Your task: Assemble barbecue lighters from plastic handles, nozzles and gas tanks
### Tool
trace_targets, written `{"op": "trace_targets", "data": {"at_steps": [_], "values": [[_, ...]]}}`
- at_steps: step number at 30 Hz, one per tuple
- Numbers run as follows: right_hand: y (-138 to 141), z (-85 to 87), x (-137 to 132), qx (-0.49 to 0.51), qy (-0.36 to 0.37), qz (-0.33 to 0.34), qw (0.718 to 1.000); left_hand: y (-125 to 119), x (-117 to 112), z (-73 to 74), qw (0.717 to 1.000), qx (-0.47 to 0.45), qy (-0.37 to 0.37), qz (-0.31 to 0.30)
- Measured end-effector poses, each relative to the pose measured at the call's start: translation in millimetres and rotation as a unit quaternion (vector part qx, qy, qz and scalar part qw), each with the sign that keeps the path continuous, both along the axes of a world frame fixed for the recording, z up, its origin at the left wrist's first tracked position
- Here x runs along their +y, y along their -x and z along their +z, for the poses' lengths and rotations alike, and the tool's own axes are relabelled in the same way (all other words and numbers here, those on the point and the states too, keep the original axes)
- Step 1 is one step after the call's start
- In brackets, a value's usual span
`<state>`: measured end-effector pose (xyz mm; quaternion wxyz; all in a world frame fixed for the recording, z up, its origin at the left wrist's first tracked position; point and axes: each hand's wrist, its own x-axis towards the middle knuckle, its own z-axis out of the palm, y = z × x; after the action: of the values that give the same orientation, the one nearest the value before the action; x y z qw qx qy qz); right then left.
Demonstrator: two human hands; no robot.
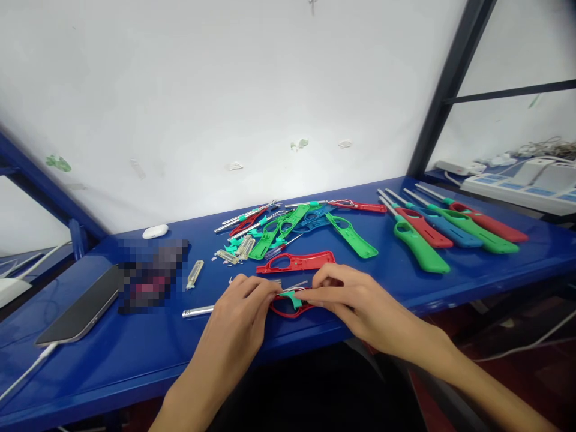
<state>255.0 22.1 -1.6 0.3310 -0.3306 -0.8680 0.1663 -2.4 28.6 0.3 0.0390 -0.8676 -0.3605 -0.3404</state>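
My left hand [240, 312] and my right hand [346, 297] meet near the front edge of a blue table [135, 354]. Both pinch a red lighter shell half [290, 309] with a teal trigger piece [292, 297] in it. A metal nozzle tube [198, 311] sticks out to the left of my left hand. Just behind the hands lies another red shell half [297, 262]. Fingers of both hands are closed on the part.
Loose green, blue and red shell halves and metal tubes [288, 225] lie mid-table. Several assembled lighters [441, 231] lie at the right. A phone [81, 312] on a cable, a white earbud case [155, 231] and a small gas cartridge [194, 273] sit at the left. Power strips [517, 180] rest far right.
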Motion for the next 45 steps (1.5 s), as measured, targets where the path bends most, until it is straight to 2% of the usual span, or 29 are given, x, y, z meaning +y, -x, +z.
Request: {"op": "trace_targets", "data": {"at_steps": [15, 21, 25, 28, 36, 45], "values": [[2, 0.4, 1, 0.018, 0.012, -0.006, 1.000, -1, -1, -0.3, 1.000, 0.026, 0.008, 0.000], [3, -7.3, 2, 0.086, -0.066, -0.012, 0.994, -4, -15, 8.8, 0.997, 0.031, 0.071, 0.009], [2, -10.2, 1, 0.050, -0.148, -0.014, 0.988, 1, -21, 12.6, 0.995, 0.041, 0.087, 0.005], [2, -10.1, -1, 0.021, -0.173, -0.021, 0.985, 4, -19, 11.7, 0.994, 0.046, 0.095, -0.003], [5, -2.0, -9, -0.003, -0.139, -0.027, 0.990, 2, -17, 12.8, 0.988, 0.095, 0.120, -0.011], [7, -4.1, -6, 0.009, -0.125, -0.041, 0.991, 11, -20, 16.8, 0.989, 0.084, 0.124, 0.008]]}}
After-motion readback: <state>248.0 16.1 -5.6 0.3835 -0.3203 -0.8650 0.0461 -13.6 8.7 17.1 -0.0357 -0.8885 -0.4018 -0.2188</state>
